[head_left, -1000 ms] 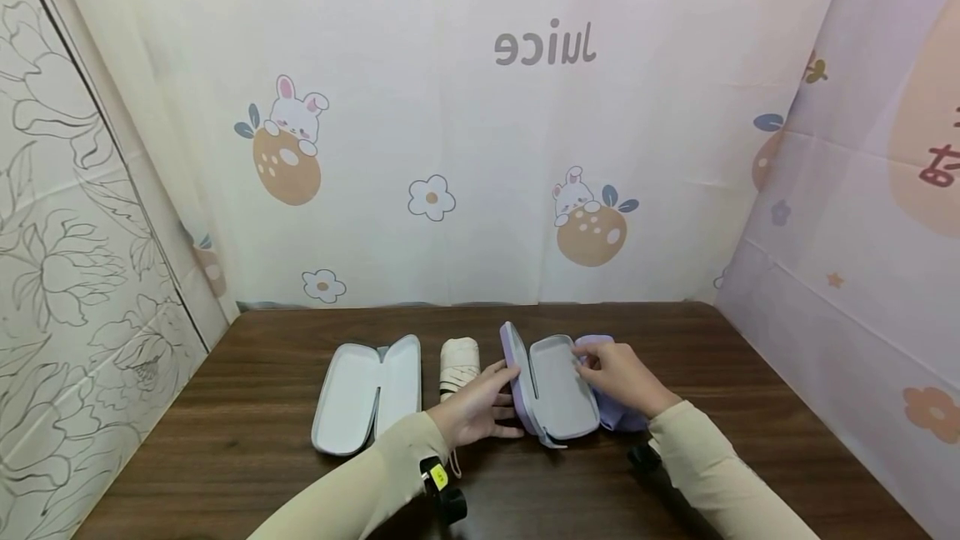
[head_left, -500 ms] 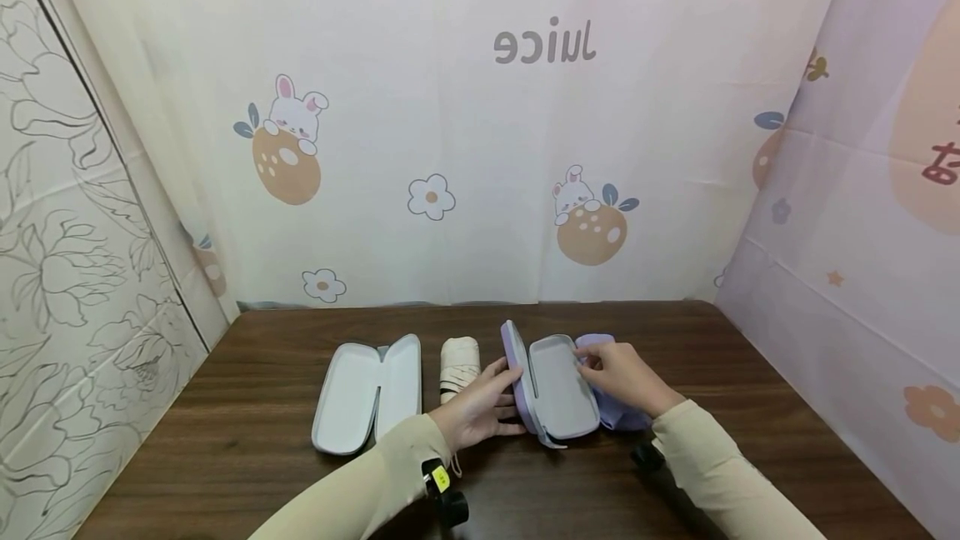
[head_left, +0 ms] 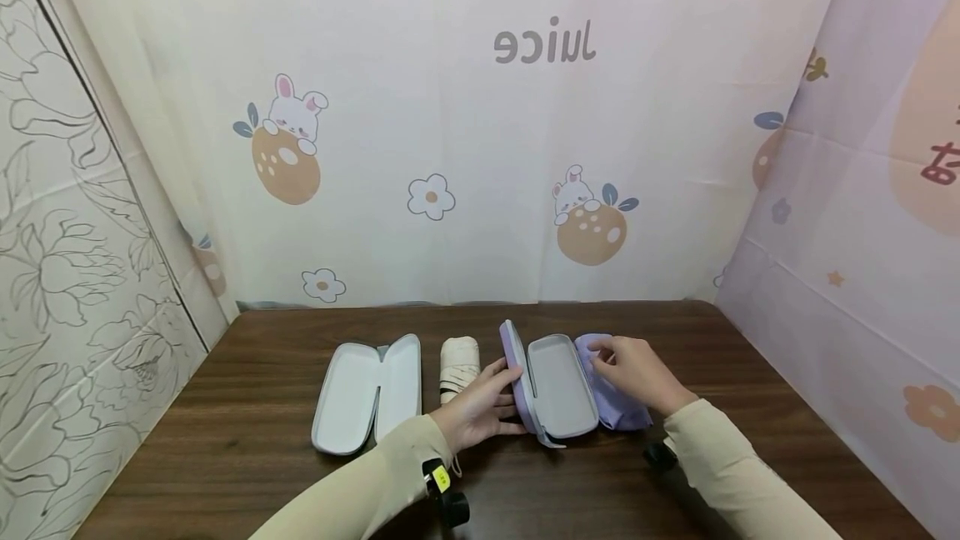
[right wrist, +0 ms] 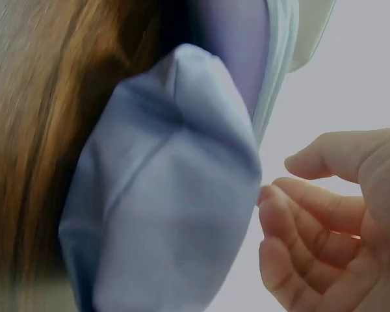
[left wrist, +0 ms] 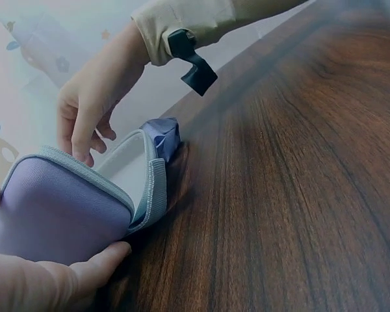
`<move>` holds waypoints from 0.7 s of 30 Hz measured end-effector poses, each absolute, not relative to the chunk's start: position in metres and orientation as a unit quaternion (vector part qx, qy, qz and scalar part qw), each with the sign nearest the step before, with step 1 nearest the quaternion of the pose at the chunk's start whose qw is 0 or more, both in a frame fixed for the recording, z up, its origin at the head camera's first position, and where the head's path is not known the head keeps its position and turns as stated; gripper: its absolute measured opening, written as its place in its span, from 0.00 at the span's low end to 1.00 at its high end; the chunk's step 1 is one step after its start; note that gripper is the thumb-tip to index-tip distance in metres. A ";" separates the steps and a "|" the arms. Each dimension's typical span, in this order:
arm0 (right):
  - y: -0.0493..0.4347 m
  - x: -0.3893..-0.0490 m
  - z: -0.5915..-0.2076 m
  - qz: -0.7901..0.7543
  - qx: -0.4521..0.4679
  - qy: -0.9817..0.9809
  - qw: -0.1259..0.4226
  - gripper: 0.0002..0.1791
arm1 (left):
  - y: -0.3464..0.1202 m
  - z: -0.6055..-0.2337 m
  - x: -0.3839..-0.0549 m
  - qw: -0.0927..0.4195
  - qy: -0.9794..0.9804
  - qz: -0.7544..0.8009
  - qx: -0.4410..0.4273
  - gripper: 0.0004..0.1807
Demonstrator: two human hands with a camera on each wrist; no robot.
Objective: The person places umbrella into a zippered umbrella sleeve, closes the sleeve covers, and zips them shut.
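Note:
A lavender zip case (head_left: 562,394) lies open on the table, its pale grey inside facing up. My left hand (head_left: 480,415) holds the raised lid (left wrist: 58,214) by its outer side, with fingers at both edges in the left wrist view. Against the case's right side lies a folded lavender fabric bundle (head_left: 617,402), wrinkled and soft in the right wrist view. Just over this bundle hovers my right hand (head_left: 637,372), its fingers (right wrist: 302,195) loosely bent and thumb apart from them, nothing between.
A second zip case (head_left: 343,398), white inside, lies spread at the left. Between the cases is a cream folded umbrella (head_left: 459,363), partly behind the left hand. Patterned curtains (head_left: 435,123) border the brown wooden table (head_left: 247,440).
My right hand has moved off the case's right rim, slightly to the right over the lavender bundle. The left hand keeps its hold on the lid, almost unmoved.

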State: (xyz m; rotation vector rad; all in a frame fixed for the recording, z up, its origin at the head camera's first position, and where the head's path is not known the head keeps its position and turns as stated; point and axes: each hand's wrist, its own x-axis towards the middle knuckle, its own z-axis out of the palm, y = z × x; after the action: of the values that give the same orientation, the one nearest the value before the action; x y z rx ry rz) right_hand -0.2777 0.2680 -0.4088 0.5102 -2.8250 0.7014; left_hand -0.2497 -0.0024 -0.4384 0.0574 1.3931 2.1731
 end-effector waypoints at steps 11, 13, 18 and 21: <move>0.289 -0.275 -0.414 0.220 0.098 -0.970 -0.019 0.42 | -0.002 -0.439 -0.249 0.272 0.515 0.813 0.018 0.43; 0.291 -0.275 -0.416 0.237 0.083 -0.967 -0.051 0.44 | -0.002 -0.438 -0.248 0.272 0.515 0.813 0.018 0.43; 0.296 -0.281 -0.416 0.256 0.061 -0.961 -0.088 0.47 | -0.001 -0.437 -0.248 0.269 0.516 0.813 0.018 0.43; 0.300 -0.285 -0.415 0.268 0.065 -0.956 -0.101 0.49 | -0.001 -0.437 -0.248 0.267 0.516 0.814 0.016 0.43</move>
State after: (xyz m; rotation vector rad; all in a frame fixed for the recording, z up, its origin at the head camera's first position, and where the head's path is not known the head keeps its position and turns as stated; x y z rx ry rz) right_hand -0.2848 0.2997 -0.4147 0.2175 -3.2129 0.8998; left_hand -0.2485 -0.0008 -0.4370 0.0445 1.3939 2.1961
